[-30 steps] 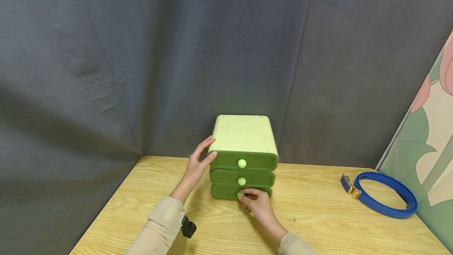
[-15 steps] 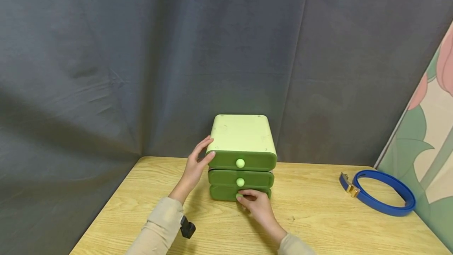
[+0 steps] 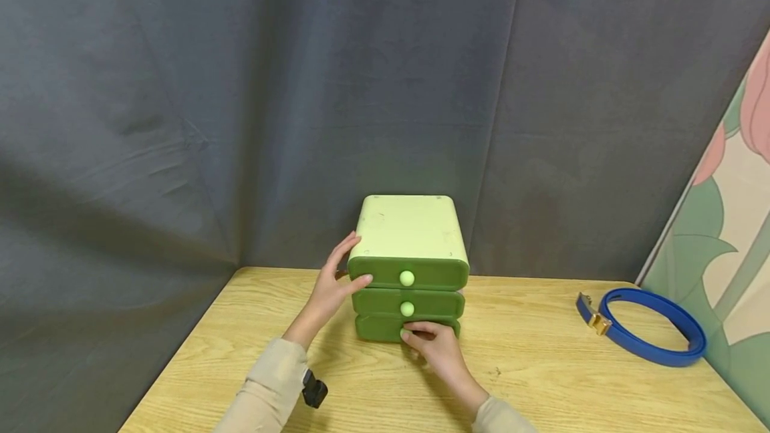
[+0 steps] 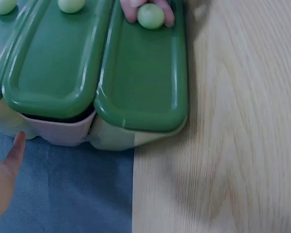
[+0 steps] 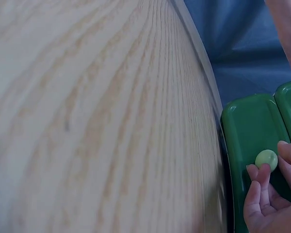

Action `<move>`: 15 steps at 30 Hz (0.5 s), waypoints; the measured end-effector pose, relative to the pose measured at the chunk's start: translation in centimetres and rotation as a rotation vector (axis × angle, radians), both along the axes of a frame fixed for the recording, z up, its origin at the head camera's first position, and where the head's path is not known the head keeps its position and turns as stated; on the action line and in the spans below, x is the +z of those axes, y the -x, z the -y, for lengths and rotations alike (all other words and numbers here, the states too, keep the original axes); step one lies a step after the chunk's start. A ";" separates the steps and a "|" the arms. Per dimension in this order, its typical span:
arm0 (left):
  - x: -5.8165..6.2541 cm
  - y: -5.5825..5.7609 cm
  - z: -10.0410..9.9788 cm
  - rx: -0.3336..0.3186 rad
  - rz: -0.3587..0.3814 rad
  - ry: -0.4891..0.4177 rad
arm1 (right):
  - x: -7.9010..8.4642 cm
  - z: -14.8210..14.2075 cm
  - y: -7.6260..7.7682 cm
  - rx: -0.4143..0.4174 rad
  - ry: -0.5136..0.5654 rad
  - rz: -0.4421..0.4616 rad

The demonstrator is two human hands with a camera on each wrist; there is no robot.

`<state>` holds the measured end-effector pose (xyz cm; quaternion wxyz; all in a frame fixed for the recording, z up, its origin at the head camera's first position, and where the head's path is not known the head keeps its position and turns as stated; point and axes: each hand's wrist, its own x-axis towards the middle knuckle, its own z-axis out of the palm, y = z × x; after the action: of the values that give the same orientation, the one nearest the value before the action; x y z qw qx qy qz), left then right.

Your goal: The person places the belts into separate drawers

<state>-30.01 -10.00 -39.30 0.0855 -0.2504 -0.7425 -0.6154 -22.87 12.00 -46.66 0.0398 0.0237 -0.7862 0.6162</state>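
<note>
A small cabinet [image 3: 412, 226] with a pale yellow-green top and three dark green drawer fronts stands on the table, each front bearing a round light green knob. My left hand [image 3: 327, 296] lies at the cabinet's left side, fingers extended along it and thumb over the front of the top drawer [image 3: 385, 274]. With thumb and fingers, my right hand [image 3: 442, 353] pinches the knob [image 5: 266, 160] of the bottom drawer [image 4: 143, 73]. That drawer's front sits close against the cabinet. The middle drawer [image 4: 56, 68] shows a narrow dark gap behind its front.
A coiled blue belt [image 3: 658, 349] with a gold buckle [image 3: 600, 325] lies on the right side of the wooden table [image 3: 529, 346]. Dark grey cloth [image 3: 385, 85] hangs behind the cabinet, and a flower-patterned panel [image 3: 722, 232] borders the right.
My left thumb has slid down and right across the top drawer's front. The right hand keeps its pinch on the bottom knob. The head view has shifted slightly.
</note>
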 end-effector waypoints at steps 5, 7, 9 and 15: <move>-0.9 -0.1 0.1 0.030 -0.036 0.095 | 0.0 -0.1 -0.1 0.014 0.013 -0.003; -1.3 -0.3 0.2 0.045 -0.021 0.099 | 0.0 -0.1 -0.1 0.018 0.015 -0.002; -1.8 -0.5 0.3 0.054 0.010 0.087 | 0.0 -0.1 -0.1 0.019 0.014 0.000; -3.0 -1.1 0.8 0.097 0.095 0.065 | -0.1 -0.1 -0.1 0.017 0.020 0.005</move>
<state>-28.88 -10.75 -42.29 0.0719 -0.1872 -0.7765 -0.5974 -22.78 12.14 -46.79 0.0326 0.0284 -0.7800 0.6243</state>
